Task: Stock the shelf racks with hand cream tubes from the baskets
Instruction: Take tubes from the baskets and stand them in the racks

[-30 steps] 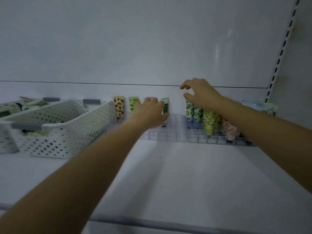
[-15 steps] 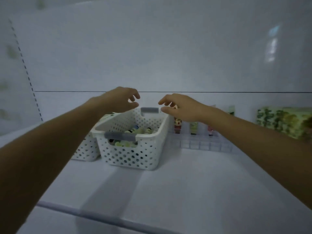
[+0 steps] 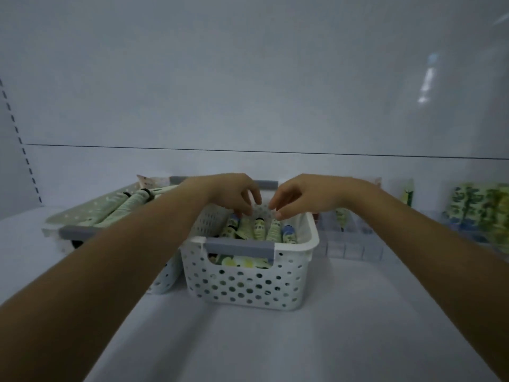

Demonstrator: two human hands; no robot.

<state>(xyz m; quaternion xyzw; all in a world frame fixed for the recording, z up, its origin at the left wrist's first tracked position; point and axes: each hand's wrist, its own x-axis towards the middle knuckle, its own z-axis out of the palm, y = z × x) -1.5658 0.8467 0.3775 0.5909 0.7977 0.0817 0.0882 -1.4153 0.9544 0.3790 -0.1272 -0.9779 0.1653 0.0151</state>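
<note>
A white perforated basket (image 3: 248,285) with grey handles stands on the shelf in front of me, holding several hand cream tubes (image 3: 260,230). My left hand (image 3: 234,193) and my right hand (image 3: 300,194) hover side by side over the basket's back half, fingers loosely curled and pointing down at the tubes. Neither hand holds anything. A clear plastic rack (image 3: 349,244) sits to the right of the basket with a few tubes standing in it.
A second white basket (image 3: 80,230) with long green tubes (image 3: 129,205) stands to the left, touching the first. More patterned tubes (image 3: 479,210) fill a rack at the far right. The white shelf board (image 3: 275,340) stretches toward me, with a slotted upright (image 3: 22,150) at the left.
My view has swung left from the racks to the baskets. Both hands left the rack, moved over the near basket and have dropped closer to its tubes.
</note>
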